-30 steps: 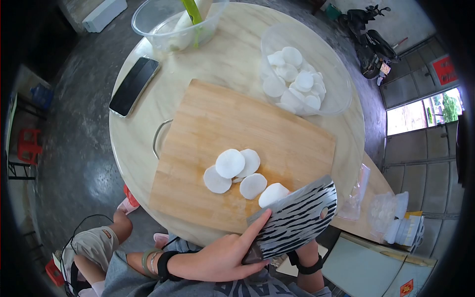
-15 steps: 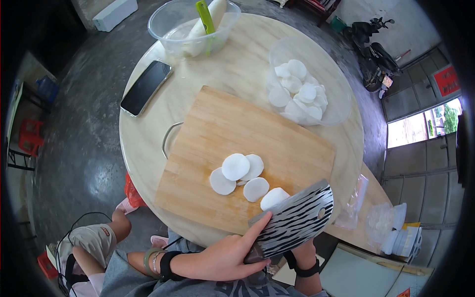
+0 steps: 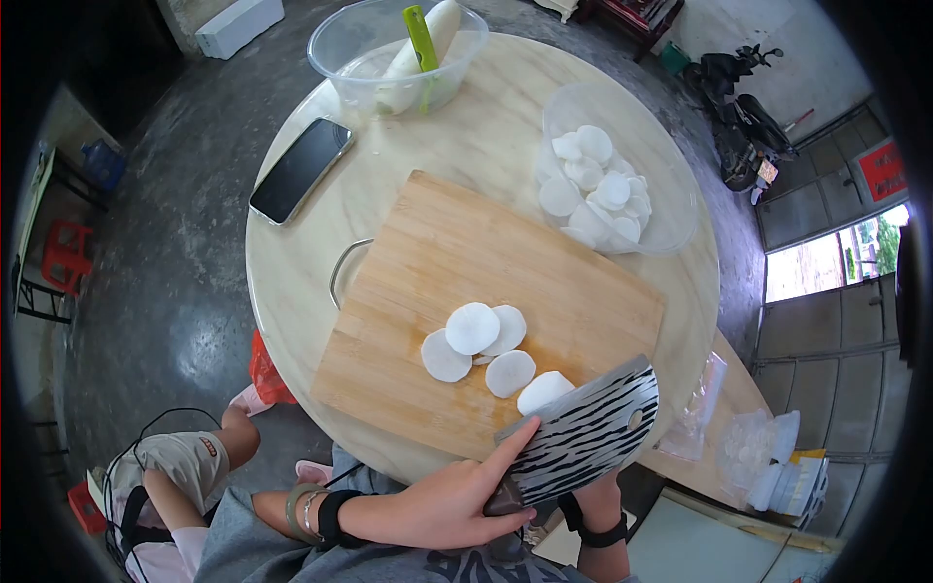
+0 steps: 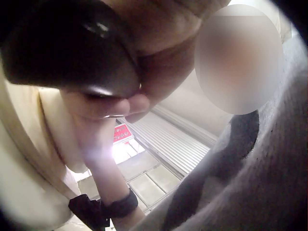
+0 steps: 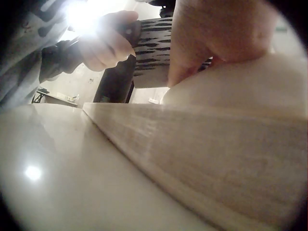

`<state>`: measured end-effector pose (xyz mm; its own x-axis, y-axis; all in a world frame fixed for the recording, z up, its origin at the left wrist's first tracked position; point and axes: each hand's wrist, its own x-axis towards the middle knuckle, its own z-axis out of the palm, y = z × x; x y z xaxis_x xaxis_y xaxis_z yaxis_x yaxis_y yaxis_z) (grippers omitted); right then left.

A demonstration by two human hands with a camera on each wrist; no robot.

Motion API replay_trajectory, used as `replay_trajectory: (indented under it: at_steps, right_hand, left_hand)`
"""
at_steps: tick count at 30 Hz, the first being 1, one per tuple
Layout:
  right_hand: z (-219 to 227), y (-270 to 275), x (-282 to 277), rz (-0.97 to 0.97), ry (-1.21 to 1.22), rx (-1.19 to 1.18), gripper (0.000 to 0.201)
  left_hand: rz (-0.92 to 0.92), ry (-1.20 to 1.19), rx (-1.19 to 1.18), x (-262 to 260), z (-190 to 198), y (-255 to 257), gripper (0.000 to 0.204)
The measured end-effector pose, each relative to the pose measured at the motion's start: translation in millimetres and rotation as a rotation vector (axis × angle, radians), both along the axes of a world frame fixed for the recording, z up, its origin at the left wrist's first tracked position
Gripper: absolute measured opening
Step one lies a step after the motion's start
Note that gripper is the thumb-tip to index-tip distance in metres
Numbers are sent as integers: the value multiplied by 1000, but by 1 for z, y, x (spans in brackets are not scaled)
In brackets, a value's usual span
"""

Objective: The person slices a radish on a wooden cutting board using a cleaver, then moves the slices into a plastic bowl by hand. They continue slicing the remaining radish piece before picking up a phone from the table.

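My left hand (image 3: pixel 447 505) grips the dark handle of a cleaver (image 3: pixel 583 428), index finger laid along the blade, which has black wavy stripes. In the left wrist view, its fingers curl under the handle (image 4: pixel 72 53). My right hand (image 5: pixel 221 33) holds a peeled white radish (image 5: pixel 245 86) on the wooden cutting board (image 3: pixel 505 253); in the head view the blade hides most of that hand and radish. A pale radish end (image 3: pixel 544 393) shows beyond the blade. Several round radish slices (image 3: pixel 473 328) lie on the board, some overlapping.
A clear bowl (image 3: pixel 671 185) with many slices stands behind the board. Another clear bowl (image 3: pixel 340 73) holds a whole radish and a green-handled tool (image 3: pixel 420 39). A phone (image 3: pixel 303 170) lies at left. The board's metal handle (image 3: pixel 340 272) juts left. A seated person's leg (image 3: pixel 233 447) is beside the table.
The head view has shifted, so the table and its things appear lower and further right. Both hands, the cleaver and the slices keep nearly the same places on the board.
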<state>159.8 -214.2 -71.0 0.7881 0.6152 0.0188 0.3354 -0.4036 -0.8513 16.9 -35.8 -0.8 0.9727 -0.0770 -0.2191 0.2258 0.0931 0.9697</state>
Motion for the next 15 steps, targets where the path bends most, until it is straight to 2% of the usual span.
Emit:
replay_trajectory:
  at_steps: [1,4,8,11,14,15]
  right_hand:
    - [-3,-2,-1,-33,84,10,38]
    - [-2,4,-2,-71,98,87,44]
    - [1,6,-4,-85,67,84,45]
    - [3,2,-1,-92,171,70,39]
    - [-2,-3,2,30,-177,-37,36]
    - [-2,-3,2,28,-177,-38,36]
  left_hand:
    - [-6,10,-5,0,0,0,90]
    - [22,-19,23,-1,-2,-2,92]
    - [50,-65,21,-1,-3,-3,92]
    - [-7,-19,38,1,5,2,90]
    - [-78,87,23,2,8,3,90]
    - [-51,56,9,1,6,1,90]
